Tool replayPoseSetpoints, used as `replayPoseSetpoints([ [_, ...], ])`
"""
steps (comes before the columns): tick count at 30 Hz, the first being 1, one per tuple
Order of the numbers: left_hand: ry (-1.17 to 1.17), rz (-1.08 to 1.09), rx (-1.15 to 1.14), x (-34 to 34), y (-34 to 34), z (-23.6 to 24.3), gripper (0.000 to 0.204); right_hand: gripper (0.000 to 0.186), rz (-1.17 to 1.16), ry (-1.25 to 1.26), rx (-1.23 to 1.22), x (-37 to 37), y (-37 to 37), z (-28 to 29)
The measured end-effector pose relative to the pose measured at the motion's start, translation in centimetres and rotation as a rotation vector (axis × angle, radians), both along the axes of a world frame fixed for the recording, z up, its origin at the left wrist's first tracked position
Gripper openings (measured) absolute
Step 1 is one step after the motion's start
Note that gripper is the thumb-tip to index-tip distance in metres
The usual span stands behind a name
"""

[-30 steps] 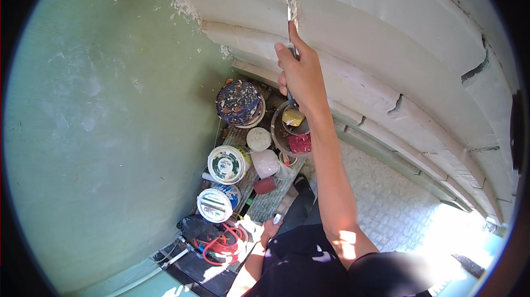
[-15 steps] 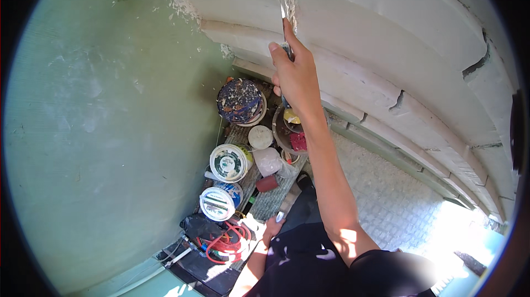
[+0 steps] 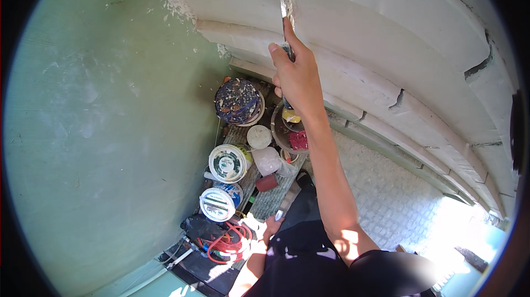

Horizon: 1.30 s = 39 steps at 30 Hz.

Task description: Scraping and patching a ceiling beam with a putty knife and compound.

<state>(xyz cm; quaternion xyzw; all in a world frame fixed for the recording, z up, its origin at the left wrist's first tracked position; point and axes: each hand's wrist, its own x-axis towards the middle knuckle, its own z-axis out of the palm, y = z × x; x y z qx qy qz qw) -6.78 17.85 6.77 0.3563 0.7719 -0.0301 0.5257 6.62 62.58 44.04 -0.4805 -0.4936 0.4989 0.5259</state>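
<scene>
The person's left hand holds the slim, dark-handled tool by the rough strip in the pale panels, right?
No: the head view shows the right hand holding the slim, dark-handled tool by the rough strip in the pale panels.

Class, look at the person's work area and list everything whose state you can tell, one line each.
Right hand: closed around the thin-bladed tool, index finger extended
Thin-bladed tool: raised, tip at the groove
Groove: rough-edged
Left hand: lowered, grip unclear
Dark-topped bucket: flecked with pale debris
Green-and-white bucket: lid seemingly on
Red hose: loosely coiled
Basin: open, holding red and yellow items
</scene>
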Motion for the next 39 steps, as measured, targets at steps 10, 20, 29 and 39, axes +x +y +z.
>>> replayPoseSetpoints([
  [10, 0.035, -0.072, 0.055, 0.2, 0.7, 0.8, 0.048, 0.060, 0.031, 0.006, -0.008, -0.4, 0.3, 0.2],
  [20, -0.065, 0.081, 0.222, 0.4, -3.2, -1.4, 0.039, 0.059, 0.017, 0.141, -0.077, 0.2, 0.8, 1.2],
  [29, 0.034, -0.031, 0.068, 1.7, -0.2, 3.8, 0.047, 0.062, -0.086, -0.036, 0.052, -0.2, 2.8, -1.3],
  [39, 0.021, -0.051, 0.064, 2.1, 0.3, 4.4, 0.045, 0.064, -0.066, 0.248, -0.008, -1.1, 0.6, 0.8],
])
